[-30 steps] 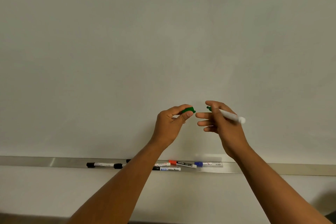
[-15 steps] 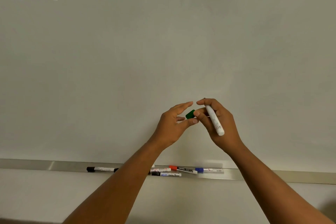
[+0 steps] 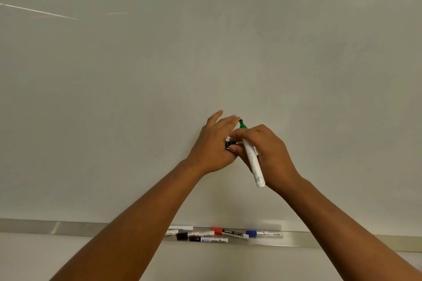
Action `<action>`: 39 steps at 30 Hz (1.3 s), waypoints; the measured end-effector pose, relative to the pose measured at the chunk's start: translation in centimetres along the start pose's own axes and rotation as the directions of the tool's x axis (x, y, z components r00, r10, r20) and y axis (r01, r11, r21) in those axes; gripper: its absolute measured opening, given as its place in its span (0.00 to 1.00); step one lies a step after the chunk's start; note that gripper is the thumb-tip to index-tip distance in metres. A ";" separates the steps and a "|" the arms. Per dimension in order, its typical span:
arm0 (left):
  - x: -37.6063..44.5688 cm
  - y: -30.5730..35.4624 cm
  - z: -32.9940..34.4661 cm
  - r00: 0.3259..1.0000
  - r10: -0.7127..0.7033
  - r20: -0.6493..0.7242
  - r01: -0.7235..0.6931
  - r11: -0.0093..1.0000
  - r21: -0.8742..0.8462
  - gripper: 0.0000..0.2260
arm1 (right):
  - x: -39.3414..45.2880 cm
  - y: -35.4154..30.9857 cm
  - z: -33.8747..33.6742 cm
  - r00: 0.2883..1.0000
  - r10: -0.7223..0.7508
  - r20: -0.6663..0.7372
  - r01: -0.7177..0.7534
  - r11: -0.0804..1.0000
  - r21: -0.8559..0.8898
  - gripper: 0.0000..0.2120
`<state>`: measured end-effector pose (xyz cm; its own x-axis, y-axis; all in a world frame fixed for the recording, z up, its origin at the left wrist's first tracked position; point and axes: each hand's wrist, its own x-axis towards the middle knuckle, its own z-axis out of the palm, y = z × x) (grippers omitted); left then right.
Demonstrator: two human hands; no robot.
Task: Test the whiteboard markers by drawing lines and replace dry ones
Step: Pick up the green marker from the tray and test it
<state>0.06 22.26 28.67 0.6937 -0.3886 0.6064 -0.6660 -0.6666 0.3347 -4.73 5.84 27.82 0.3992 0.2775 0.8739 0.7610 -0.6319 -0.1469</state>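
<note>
My right hand (image 3: 269, 153) grips an uncapped green marker (image 3: 252, 159) with a white barrel, its green tip pointing up toward the whiteboard (image 3: 159, 86). The tip sits close to the board surface; contact cannot be told. My left hand (image 3: 212, 146) is pressed against the right one and pinches the green cap (image 3: 230, 144) between thumb and finger, with the other fingers stretched toward the board. No drawn line shows on the board.
A metal tray (image 3: 68, 228) runs along the board's lower edge. On it lie a black-capped marker (image 3: 195, 234), another dark marker (image 3: 209, 239), a red-capped marker (image 3: 229, 232) and a blue-capped marker (image 3: 262, 233). My left forearm hides part of the tray.
The right hand turned the marker from pointing left to tip-up toward the board. Both hands came together, the left still holding the cap. The view tilted upward.
</note>
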 end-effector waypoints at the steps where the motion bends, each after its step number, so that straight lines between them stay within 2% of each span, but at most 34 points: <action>1: 0.3 0.0 -0.1 1.000 0.030 -0.004 -0.030 0.999 0.028 0.22 | 0.3 0.1 0.0 1.000 -0.014 -0.008 0.013 1.000 -0.005 0.10; 4: 1.5 0.1 -0.9 0.992 0.121 -0.038 -0.116 0.985 0.129 0.22 | 1.3 -0.1 -0.6 0.999 -0.006 -0.053 0.007 1.000 0.010 0.11; 8: 4.2 -0.2 -2.9 0.955 0.253 -0.155 -0.185 0.917 0.353 0.25 | 3.8 -0.1 -2.1 0.973 0.144 -0.179 -0.127 0.987 0.102 0.16; 13: 8.8 -0.9 -6.7 0.920 0.355 -0.168 -0.196 0.787 0.585 0.31 | 7.9 1.0 -3.4 0.926 0.145 -0.349 -0.144 0.989 0.030 0.14; 18: 12.5 -0.7 -10.2 0.905 0.404 -0.129 -0.174 0.631 0.756 0.34 | 11.8 1.6 -4.3 0.895 0.280 -0.348 -0.189 0.943 0.274 0.05; 23: 15.1 -0.4 -12.3 0.902 0.398 -0.164 -0.075 0.521 0.850 0.36 | 15.6 2.7 -4.9 0.900 0.275 -0.337 -0.209 0.953 0.219 0.06; 25: 16.0 -0.5 -12.6 0.896 0.404 -0.184 -0.056 0.515 0.855 0.37 | 16.9 3.0 -5.0 0.897 0.269 -0.352 -0.205 0.956 0.208 0.06; 29: 17.4 -1.0 -12.5 0.893 0.395 -0.215 -0.056 0.573 0.818 0.40 | 18.7 3.5 -5.2 0.890 0.238 -0.389 -0.184 0.968 0.172 0.08; 39: 18.5 -3.0 -11.1 0.876 0.429 -0.220 -0.087 0.589 0.803 0.40 | 20.5 4.6 -4.7 0.905 0.088 -0.416 -0.088 0.996 0.019 0.07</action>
<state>11.86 24.15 46.86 0.2617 -0.4867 0.8334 -0.2325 -0.8699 -0.4350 4.51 5.23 47.29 0.2157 -0.1050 0.9708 0.7323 -0.6402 -0.2320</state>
